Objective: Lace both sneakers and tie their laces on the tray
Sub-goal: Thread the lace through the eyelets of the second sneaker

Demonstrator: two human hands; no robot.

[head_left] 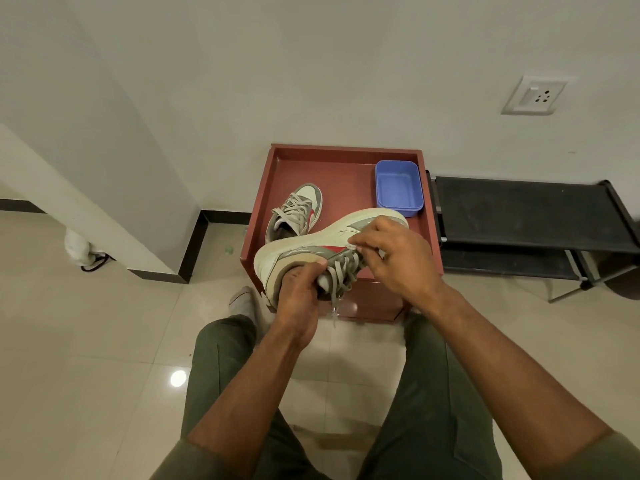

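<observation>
- At the left of the frame, pale floor tiles (pixel 86 341) lie open, bounded above by a black skirting (pixel 194 247) that steps round a wall corner; a white bundle with a dark cord (pixel 81 252) sits against that wall.
- Left of centre, a grey-socked foot (pixel 242 301) rests on the tiles just beside the near left corner of the red-brown tray (pixel 346 154).
- The left hand (pixel 298 299), low centre, curls round the heel end of the held sneaker (pixel 311 247), fingers wrapped at the collar.
- That shoe is tipped on its side above the tray's near edge, pale sole facing the upper left, toe toward the blue tub; its grey laces (pixel 341 275) are threaded part way, and one loose end hangs below the tray's front edge.
- A red swoosh mark shows on its side; no lettering can be read.
- Behind it, the second sneaker (pixel 298 211) stands upright on the tray's left half, laces crossed through its eyelets, ends loose, with a red swoosh too.
- The right hand (pixel 394 258) pinches near the upper eyelets of the held shoe, fingertips closed on lace or eyelet flap; which one cannot be told.
- A blue plastic tub (pixel 398 188) sits in the tray's far right corner, close to the raised rim.
- Right of the tray, a black low rack (pixel 533 216) stands almost touching it, along the wall.
- In the upper right, a white wall socket (pixel 535 95) shows no readable writing.
</observation>
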